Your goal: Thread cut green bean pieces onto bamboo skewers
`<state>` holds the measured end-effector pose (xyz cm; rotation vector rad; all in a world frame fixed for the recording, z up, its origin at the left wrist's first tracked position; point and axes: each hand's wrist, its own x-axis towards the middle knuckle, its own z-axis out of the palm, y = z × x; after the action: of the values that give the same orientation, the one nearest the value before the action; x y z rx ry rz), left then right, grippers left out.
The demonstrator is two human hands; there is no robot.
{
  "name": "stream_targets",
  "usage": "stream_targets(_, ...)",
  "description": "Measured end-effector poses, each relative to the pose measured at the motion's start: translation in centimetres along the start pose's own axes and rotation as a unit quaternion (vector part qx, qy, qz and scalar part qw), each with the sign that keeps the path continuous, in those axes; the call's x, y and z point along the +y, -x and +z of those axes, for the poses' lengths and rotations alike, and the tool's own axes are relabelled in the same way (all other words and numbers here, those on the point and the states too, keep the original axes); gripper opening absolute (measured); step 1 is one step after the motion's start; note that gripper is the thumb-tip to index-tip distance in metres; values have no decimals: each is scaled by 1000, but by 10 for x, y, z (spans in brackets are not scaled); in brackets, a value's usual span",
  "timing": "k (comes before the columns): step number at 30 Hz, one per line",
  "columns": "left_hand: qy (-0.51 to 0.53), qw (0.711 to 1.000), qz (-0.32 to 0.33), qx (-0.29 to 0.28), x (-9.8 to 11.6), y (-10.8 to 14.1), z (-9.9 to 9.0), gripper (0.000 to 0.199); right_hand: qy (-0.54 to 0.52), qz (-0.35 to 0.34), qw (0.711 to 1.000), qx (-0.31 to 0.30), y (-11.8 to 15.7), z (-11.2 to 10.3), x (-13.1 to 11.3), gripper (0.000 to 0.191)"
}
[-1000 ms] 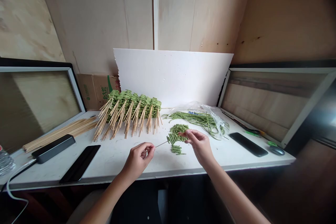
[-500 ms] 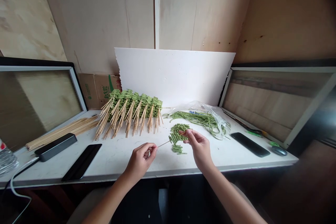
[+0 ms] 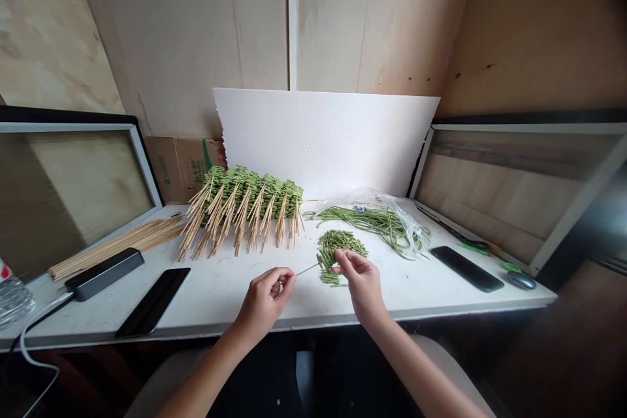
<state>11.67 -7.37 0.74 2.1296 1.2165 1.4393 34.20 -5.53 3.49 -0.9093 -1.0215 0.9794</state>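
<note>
My left hand [image 3: 268, 294] pinches the blunt end of a thin wooden skewer [image 3: 307, 268], which points right and slightly up. Several short pieces of green bean [image 3: 324, 259] are threaded side by side near the skewer's far end. There my right hand [image 3: 361, 279] is closed, thumb and fingers pressed around a bean piece that they mostly hide. Right behind it lies a pile of cut green bean pieces [image 3: 345, 240] on the white table [image 3: 235, 287]. A few more cut pieces lie just below the skewer's far end.
Back left, bean skewers [image 3: 252, 192] are stacked, sticks towards me. Bare skewers [image 3: 122, 241] lie further left, near a black box [image 3: 105, 273] and a dark phone [image 3: 153, 302]. Long beans [image 3: 367, 217] rest in a plastic bag behind the pile. Another phone [image 3: 466, 269] and a mouse [image 3: 520, 281] are right.
My right hand has moved left and slightly down, in towards the skewer's far end, uncovering more of the cut pile. My left hand has barely moved and still pinches the skewer.
</note>
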Motion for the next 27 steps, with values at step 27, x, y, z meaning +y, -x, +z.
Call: stream_targets(27,-25,998,-51,13,-8,-12,-11,19,235,-32,940,-245,-47,-59,-32,29)
